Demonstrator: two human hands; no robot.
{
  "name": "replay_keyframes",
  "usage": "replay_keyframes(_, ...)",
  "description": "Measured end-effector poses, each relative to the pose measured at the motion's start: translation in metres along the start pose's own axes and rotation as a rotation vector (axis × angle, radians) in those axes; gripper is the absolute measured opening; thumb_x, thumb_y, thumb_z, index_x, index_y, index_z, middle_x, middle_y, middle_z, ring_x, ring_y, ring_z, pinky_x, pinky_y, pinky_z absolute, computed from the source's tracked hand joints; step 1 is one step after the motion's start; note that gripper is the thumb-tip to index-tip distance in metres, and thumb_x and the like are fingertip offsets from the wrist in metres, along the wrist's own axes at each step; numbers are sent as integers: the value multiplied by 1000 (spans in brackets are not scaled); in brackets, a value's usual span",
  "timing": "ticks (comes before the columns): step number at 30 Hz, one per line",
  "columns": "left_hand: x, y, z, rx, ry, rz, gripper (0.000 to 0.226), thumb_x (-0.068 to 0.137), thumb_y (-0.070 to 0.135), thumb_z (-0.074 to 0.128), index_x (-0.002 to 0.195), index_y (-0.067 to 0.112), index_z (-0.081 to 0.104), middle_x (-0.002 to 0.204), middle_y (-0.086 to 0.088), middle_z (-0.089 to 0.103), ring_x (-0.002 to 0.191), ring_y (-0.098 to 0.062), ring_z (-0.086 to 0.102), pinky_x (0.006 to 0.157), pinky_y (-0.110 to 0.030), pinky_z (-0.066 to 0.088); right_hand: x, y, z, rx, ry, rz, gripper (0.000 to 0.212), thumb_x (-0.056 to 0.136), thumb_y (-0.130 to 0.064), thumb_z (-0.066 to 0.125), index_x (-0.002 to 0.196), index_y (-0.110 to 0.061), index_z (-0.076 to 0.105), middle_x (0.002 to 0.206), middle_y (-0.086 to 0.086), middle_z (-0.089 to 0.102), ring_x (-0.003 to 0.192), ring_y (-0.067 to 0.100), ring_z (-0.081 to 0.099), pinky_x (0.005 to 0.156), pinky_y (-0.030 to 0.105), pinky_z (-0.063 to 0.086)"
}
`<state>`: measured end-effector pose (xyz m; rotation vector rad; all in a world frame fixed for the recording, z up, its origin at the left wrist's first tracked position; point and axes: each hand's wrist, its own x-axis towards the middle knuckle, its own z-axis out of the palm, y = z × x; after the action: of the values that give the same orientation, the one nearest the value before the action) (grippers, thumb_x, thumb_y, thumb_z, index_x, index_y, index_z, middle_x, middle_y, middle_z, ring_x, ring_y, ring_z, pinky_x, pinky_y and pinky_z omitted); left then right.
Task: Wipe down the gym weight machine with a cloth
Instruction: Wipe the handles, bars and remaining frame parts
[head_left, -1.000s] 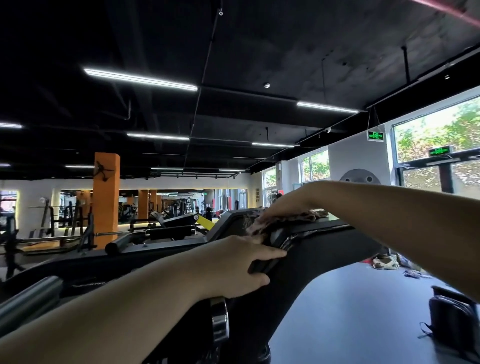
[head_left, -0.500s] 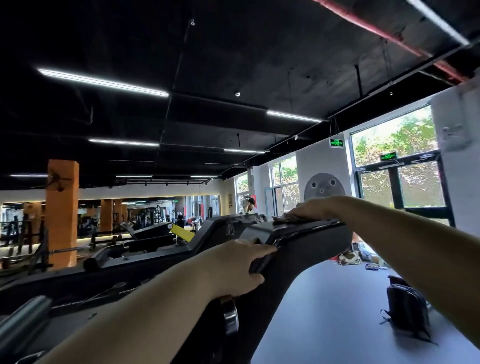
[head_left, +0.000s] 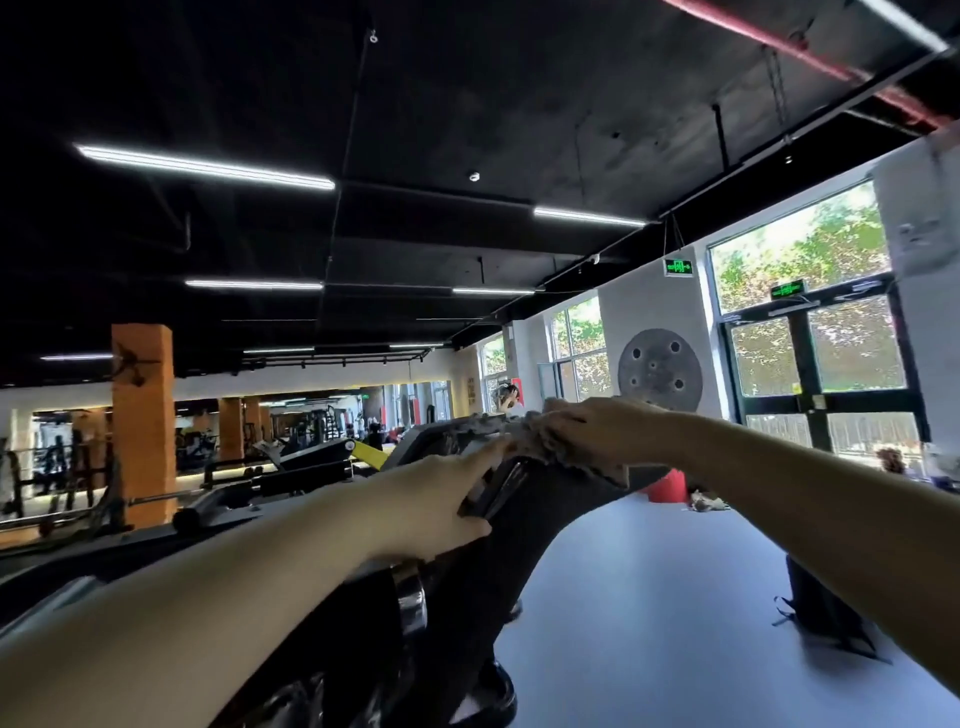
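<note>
A black weight machine arm (head_left: 545, 514) rises from the lower centre toward the middle of the view. My left hand (head_left: 436, 499) grips its near edge, fingers wrapped over the top. My right hand (head_left: 592, 428) presses a grey-brown cloth (head_left: 524, 434) flat on the arm's upper surface, just beyond my left fingertips. Part of the cloth hangs over the right side of the arm. A chrome collar (head_left: 410, 597) sits on the machine below my left wrist.
A dark bag (head_left: 826, 608) stands on the grey floor at the right. Glass doors (head_left: 821, 374) and windows line the right wall. Benches, racks and an orange pillar (head_left: 143, 426) fill the left background. A red object (head_left: 670, 486) sits on the floor beyond the arm.
My right hand has slid the cloth back along the arm toward my left hand, and more cloth now shows bunched under it. The view shifted slightly; my left hand kept its grip.
</note>
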<state>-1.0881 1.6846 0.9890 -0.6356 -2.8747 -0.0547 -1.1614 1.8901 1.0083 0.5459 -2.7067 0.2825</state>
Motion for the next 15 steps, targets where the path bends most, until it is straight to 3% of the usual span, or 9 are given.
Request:
replay_keyframes(2, 3, 11, -7, 66, -7, -26, 75, 97, 36, 48, 150, 34, -5, 148, -5, 34, 133, -20, 37, 103, -27, 34, 0, 18, -5, -2, -20, -21, 39, 104, -39, 23, 132, -31, 49, 109, -3, 51, 98, 18, 52, 77, 27, 41)
replay_keyframes(4, 12, 26, -7, 102, 4, -26, 76, 98, 38, 46, 150, 30, -7, 158, 4, 10, 144, -15, 17, 111, -24, 19, 0, 30, -11, 42, -46, -36, 34, 104, -40, 23, 122, -42, 51, 106, -4, 45, 103, 18, 49, 81, 28, 37)
replay_keyframes(6, 23, 45, -1, 142, 24, -45, 78, 98, 40, 45, 150, 27, -11, 159, 8, -5, 146, -12, 5, 115, -27, 10, 3, 40, -16, 103, -67, -72, 39, 104, -39, 25, 133, -29, 49, 121, 9, 53, 119, 28, 50, 91, 31, 38)
replay_keyframes(9, 38, 71, 10, 275, 60, -141, 78, 98, 43, 41, 149, 23, -14, 159, 4, -10, 146, -15, -2, 117, -34, 4, 16, 58, -21, 54, -96, -116, 43, 105, -36, 22, 137, -20, 46, 135, 15, 47, 128, 33, 43, 100, 35, 35)
replay_keyframes(12, 51, 93, 18, 292, 123, -273, 78, 98, 43, 41, 149, 23, -15, 159, 2, -11, 146, -16, -7, 117, -36, -2, 15, 74, -26, 69, -123, -216, 44, 105, -36, 26, 139, -17, 46, 140, 11, 46, 127, 28, 44, 100, 30, 35)
replay_keyframes(15, 68, 115, 23, 257, 185, -332, 80, 97, 42, 45, 148, 30, -16, 159, 4, -9, 147, -20, 1, 119, -43, 5, 14, 85, -23, 104, -121, -325, 46, 104, -41, 25, 143, -24, 40, 145, 8, 42, 130, 27, 41, 105, 32, 31)
